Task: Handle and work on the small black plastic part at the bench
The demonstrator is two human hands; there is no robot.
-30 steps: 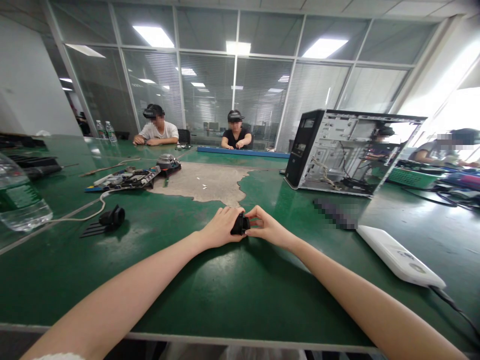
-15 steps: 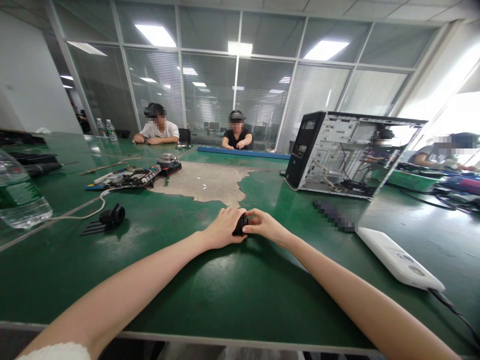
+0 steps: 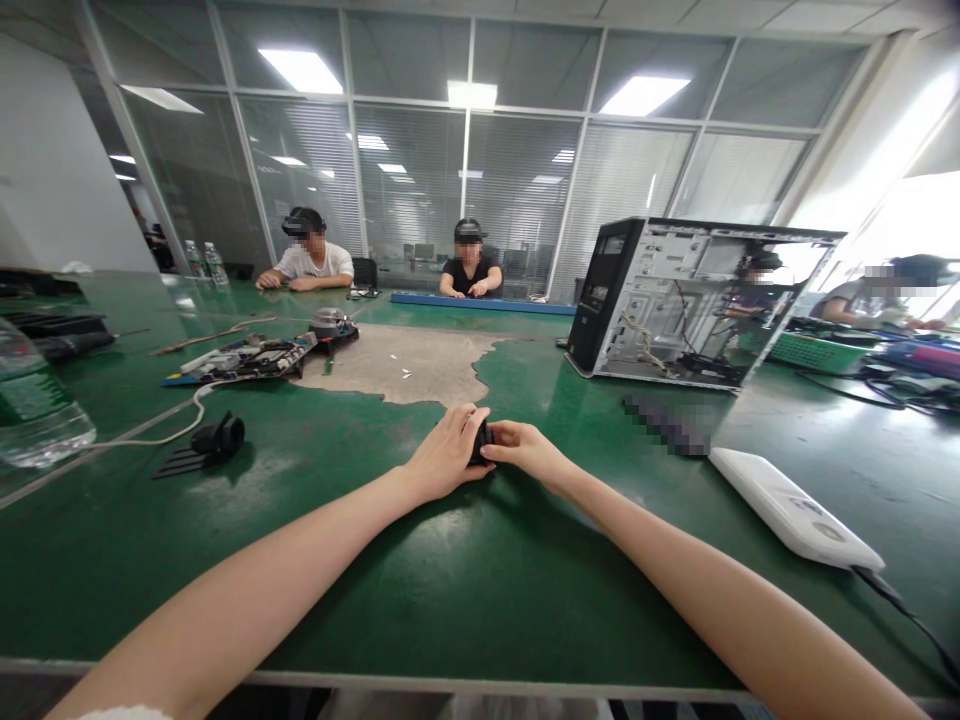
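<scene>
Between my two hands, just above or on the green table, is a small black part; its exact kind is mostly hidden by my fingers. My left hand wraps round it from the left, fingers over its top and thumb below. From the right, my right hand pinches its side between thumb and fingertips. To the left on the table lies a black piece with a round collar and flat prongs. A circuit board with a cooler-like part lies farther back.
An open computer case stands at the right. Nearer is a white power bank with a black cable. A plastic bottle stands at the left edge. Two people sit across the table; another is at the right, behind a green basket.
My left fingers have lifted slightly and shifted over the black part, covering more of it. My right hand keeps its pinch. The whole view has moved a little.
</scene>
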